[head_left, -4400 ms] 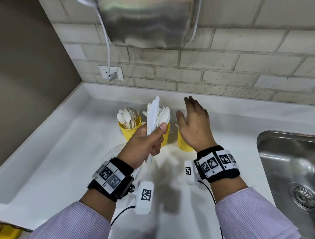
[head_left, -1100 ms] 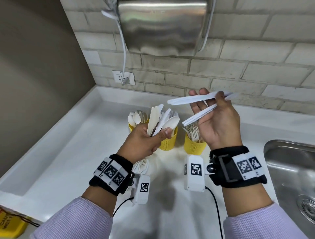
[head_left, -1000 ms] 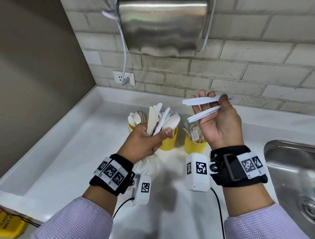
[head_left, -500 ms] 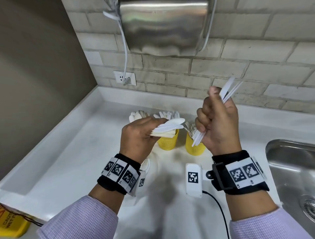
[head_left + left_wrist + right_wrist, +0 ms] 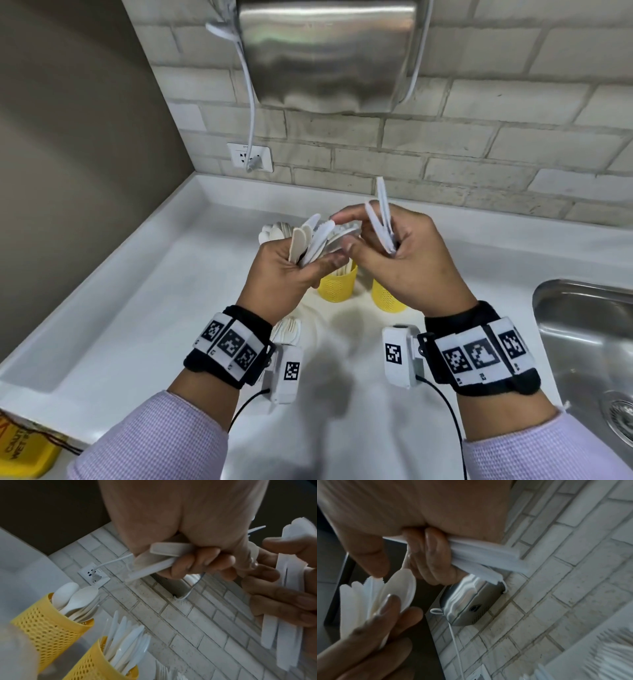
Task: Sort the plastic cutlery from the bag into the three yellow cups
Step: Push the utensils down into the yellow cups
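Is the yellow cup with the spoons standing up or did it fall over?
Standing up. The yellow mesh cup is upright on the white counter, with white plastic spoons sticking up out of its top.

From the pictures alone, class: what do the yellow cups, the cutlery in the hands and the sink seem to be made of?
Yellow cups: probably moulded plastic, matte, walls perforated with small holes.
Cutlery: thin white plastic, smooth and slightly translucent; one knife edge is serrated.
Sink: looks like stainless steel, with a brushed grey sheen and reflections.

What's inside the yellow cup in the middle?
The middle yellow cup holds white plastic knives standing blade-up, as the left wrist view shows. Their handles are hidden by the cup's wall, and from the head view the hands cover its top.
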Motion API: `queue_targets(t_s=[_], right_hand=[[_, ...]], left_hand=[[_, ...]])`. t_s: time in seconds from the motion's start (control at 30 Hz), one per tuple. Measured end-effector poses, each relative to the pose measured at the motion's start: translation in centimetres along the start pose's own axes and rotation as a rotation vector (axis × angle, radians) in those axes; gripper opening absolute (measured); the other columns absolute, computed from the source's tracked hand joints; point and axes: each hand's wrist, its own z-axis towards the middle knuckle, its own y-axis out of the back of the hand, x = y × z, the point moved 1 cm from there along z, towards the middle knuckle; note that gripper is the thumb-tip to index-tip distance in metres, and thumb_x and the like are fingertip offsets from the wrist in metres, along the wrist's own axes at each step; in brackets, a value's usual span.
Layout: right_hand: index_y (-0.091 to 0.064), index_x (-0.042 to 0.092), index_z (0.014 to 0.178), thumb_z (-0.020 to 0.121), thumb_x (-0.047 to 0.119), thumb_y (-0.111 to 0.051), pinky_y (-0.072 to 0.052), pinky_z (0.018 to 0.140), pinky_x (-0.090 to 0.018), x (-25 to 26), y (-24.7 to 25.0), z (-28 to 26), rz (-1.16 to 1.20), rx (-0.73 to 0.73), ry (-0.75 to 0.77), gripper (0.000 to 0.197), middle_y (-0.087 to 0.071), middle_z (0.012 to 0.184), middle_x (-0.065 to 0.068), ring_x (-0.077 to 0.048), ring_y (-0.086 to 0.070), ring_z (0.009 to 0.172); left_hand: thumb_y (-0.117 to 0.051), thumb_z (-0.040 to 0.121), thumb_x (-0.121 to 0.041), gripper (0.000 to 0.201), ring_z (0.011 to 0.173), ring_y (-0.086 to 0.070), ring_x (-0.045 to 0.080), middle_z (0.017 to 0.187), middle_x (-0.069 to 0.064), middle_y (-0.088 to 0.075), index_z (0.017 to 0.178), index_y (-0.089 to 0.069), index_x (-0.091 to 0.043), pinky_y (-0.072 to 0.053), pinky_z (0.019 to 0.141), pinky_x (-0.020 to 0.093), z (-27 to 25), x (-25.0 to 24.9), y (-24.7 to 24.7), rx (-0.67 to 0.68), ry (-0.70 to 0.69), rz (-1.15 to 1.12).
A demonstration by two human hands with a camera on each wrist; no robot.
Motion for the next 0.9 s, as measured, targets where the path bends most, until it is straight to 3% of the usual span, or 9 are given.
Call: queue_targets(t_s=[0.1,0.17,0.3,0.37,0.43,0.53,0.6,0.73,0.9], right_hand=[[-0.077,0.021,0.096,0.086,0.021,-0.081,-0.057,0.070,-0.046,0.3,-0.2,0.9,-0.121,-0.007,0.029,0.011,-0.070,0.084,-0.009,-0.027,-0.071,0.075],[-0.077,0.020,0.093,0.084,0.031,-0.081,-0.056,0.073,-0.053,0.1,-0.2,1.3,-0.145,-0.030,0.010,0.015,-0.068,0.090,-0.019,-0.036,-0.070,0.081],[-0.076,0.019,0.094,0.087,0.025,-0.079,-0.058,0.077,-0.051,0.2,-0.2,1.8,-0.143,0.031,-0.009,0.009,-0.074,0.094,-0.011,-0.030,-0.073,0.085],[-0.075,0.012,0.095,0.089,0.015,-0.079,-0.059,0.064,-0.033,0.3,0.1,1.9,-0.086,0.080,-0.070,0.007,-0.076,0.081,0.004,-0.011,-0.073,0.066],[-0.074,0.007,0.094,0.090,0.009,-0.077,-0.046,0.053,-0.009,0.3,0.5,2.0,-0.061,0.118,-0.108,0.006,-0.069,0.066,0.018,0.002,-0.063,0.051],[-0.074,0.017,0.089,0.089,0.014,-0.078,-0.051,0.073,-0.017,0.5,0.7,2.5,-0.120,0.156,-0.099,0.005,-0.074,0.084,0.010,-0.001,-0.068,0.075],[-0.072,0.015,0.086,0.090,0.015,-0.078,-0.050,0.076,-0.020,0.3,0.8,2.7,-0.135,0.171,-0.107,0.007,-0.071,0.084,0.009,-0.003,-0.066,0.076],[-0.067,0.010,0.085,0.091,0.016,-0.076,-0.042,0.062,-0.012,0.0,1.4,2.7,-0.068,0.131,-0.142,0.012,-0.063,0.071,0.011,0.001,-0.053,0.060],[-0.069,0.011,0.092,0.092,0.019,-0.075,-0.050,0.067,-0.020,0.1,1.8,2.9,-0.126,0.137,-0.161,0.010,-0.073,0.080,0.006,-0.005,-0.064,0.067]], left_hand=[[-0.078,0.081,-0.034,0.036,0.044,-0.043,0.009,0.047,0.000,-0.050,0.049,-0.063,-0.033,-0.038,0.050,0.017,0.2,0.1,0.0,0.033,0.005,-0.002],[-0.079,0.084,-0.025,0.038,0.045,-0.044,0.010,0.047,-0.003,-0.051,0.050,-0.064,-0.033,-0.039,0.052,0.019,0.3,0.4,0.0,0.049,-0.010,0.001],[-0.080,0.084,-0.025,0.034,0.048,-0.047,0.014,0.048,-0.005,-0.052,0.055,-0.067,-0.034,-0.042,0.054,0.025,0.3,0.5,0.1,0.085,-0.011,0.009],[-0.080,0.081,-0.035,0.024,0.049,-0.047,0.016,0.049,-0.001,-0.052,0.061,-0.070,-0.025,-0.042,0.054,0.028,0.2,0.4,0.2,0.127,0.029,-0.011],[-0.082,0.082,-0.043,0.044,0.048,-0.046,0.018,0.048,0.002,-0.052,0.071,-0.069,-0.002,-0.043,0.056,0.032,0.1,0.7,0.4,0.166,0.047,0.007],[-0.079,0.085,-0.045,0.059,0.047,-0.040,0.022,0.050,0.017,-0.049,0.073,-0.063,0.011,-0.036,0.051,0.027,0.2,0.8,0.6,0.236,0.079,0.011],[-0.077,0.086,-0.051,0.064,0.049,-0.035,0.024,0.054,0.025,-0.048,0.084,-0.068,0.012,-0.030,0.048,0.026,0.2,0.7,0.7,0.299,0.127,0.005],[-0.069,0.088,-0.046,0.036,0.049,-0.034,0.023,0.052,0.005,-0.050,0.095,-0.080,-0.013,-0.030,0.047,0.028,0.2,0.2,0.8,0.358,0.206,-0.026],[-0.067,0.089,-0.044,0.034,0.044,-0.034,0.017,0.050,0.004,-0.047,0.094,-0.080,-0.013,-0.029,0.046,0.027,0.0,0.2,0.8,0.387,0.227,-0.029]])
